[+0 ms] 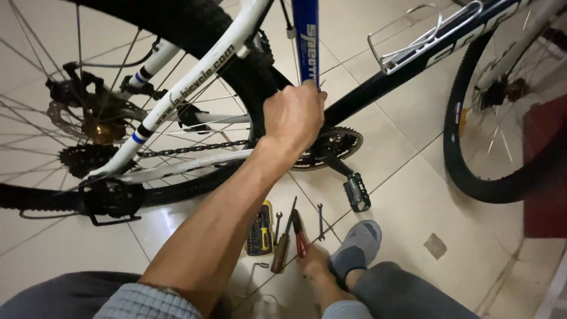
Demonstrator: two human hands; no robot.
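Observation:
My left hand (pixel 293 115) is closed around the blue seat tube (pixel 305 35) of a white and dark bicycle, just above the chainring (pixel 332 145). My right hand (pixel 313 261) is low by my knee, its fingers closed on the handle end of red-handled pliers (pixel 300 233) that rest on the tiled floor. Beside the pliers lie a brown-handled screwdriver (pixel 282 248), a small box of bits (pixel 260 227) and two thin wrenches (pixel 320 221). My foot in a grey shoe (pixel 357 248) is right of that hand.
The rear wheel (pixel 201 26) with chain, sprockets (pixel 82 159) and brake disc (pixel 62 115) fills the left. A pedal (pixel 357 192) hangs over the floor. A bottle cage (pixel 413 41) sits on the down tube. The front wheel (pixel 472 159) and a red mat (pixel 546 177) are at right.

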